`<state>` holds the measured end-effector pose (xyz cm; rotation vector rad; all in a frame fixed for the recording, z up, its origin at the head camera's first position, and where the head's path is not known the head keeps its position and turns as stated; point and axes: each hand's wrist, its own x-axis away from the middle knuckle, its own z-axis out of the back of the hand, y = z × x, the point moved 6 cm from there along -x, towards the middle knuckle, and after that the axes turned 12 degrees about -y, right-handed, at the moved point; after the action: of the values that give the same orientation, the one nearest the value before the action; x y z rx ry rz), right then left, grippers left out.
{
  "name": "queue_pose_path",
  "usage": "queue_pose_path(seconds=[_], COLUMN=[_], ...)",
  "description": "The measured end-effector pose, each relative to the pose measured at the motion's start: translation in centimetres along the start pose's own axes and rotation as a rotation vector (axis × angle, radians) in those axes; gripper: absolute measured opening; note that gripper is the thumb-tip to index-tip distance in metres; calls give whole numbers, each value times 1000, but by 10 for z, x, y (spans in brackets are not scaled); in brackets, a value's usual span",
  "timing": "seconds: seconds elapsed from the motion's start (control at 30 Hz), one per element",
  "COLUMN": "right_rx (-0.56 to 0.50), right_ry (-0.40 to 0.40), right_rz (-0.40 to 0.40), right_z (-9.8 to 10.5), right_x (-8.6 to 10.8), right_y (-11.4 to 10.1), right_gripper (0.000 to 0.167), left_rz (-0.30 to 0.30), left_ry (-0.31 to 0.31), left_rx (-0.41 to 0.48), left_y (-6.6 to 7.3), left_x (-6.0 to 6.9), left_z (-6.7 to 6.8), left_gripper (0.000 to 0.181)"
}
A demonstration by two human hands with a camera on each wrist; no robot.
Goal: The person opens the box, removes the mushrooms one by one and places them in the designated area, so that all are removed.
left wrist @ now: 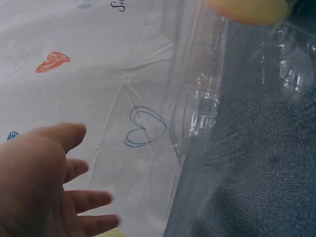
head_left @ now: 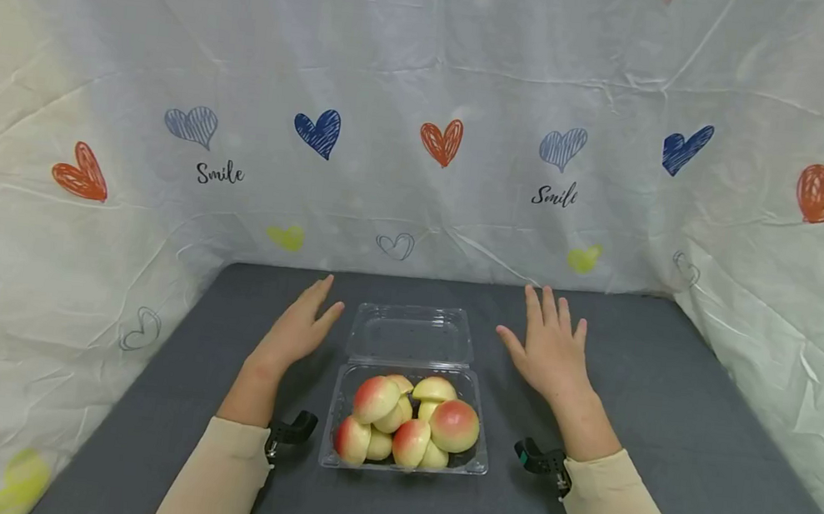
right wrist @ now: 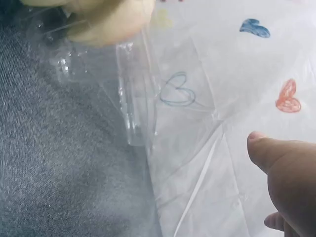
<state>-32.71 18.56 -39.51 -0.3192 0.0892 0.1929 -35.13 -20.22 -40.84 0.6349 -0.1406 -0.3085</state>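
Observation:
A clear plastic clamshell box (head_left: pixel 331 429) sits on the dark grey cloth with its lid (head_left: pixel 411 336) folded back, away from the person. Several rounded yellow pieces with a red blush (head_left: pixel 454 426), like peach or apple halves, fill its base; their exact kind cannot be told. My left hand (head_left: pixel 297 324) is to the left of the lid, fingers extended and touching nothing. On the other side, my right hand (head_left: pixel 551 351) has its fingers spread, also apart from the box. Both wrist views show part of the box beyond the left hand (left wrist: pixel 39 177) and right hand (right wrist: pixel 296 182).
A dark grey cloth (head_left: pixel 659 484) covers the table. White sheeting (head_left: pixel 358 193) printed with hearts and the word Smile hangs behind it and along both sides. Dark bands with cameras (head_left: pixel 291 433) are strapped to both wrists, below beige sleeves (head_left: pixel 219 471).

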Motion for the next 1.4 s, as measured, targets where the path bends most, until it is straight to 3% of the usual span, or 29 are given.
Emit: queue_pose_path(seconds=[0.2,0.4,0.6,0.8,1.0,1.27,1.4], right_rx=[-15,-39,-90,-134,-192,-224,-237], right_ry=[-4,-34,-98,-238,-361,-517,-587], right_rz=[42,103,156,198,280,395,415], right_z=[3,8,10,9,8,1,-5], right_x=[3,7,12,21,31,44,51], right_y=[-9,-20,-32,-45,-61,-81,-89], right_gripper=[88,88,87,74,54,57,49], left_rz=[-19,2,-26,-69,-50,-13,-2], left_ry=[-82,-139,-267,-348,-422,-478,-492], left_rx=[82,97,132,166,179,191,220], left_y=[2,3,5,6,6,1,-1], left_x=[-1,0,1,1,2,2,2], left_z=[-6,-10,-18,-25,-27,-34,-34], left_gripper=[70,65,60,58,57,48,49])
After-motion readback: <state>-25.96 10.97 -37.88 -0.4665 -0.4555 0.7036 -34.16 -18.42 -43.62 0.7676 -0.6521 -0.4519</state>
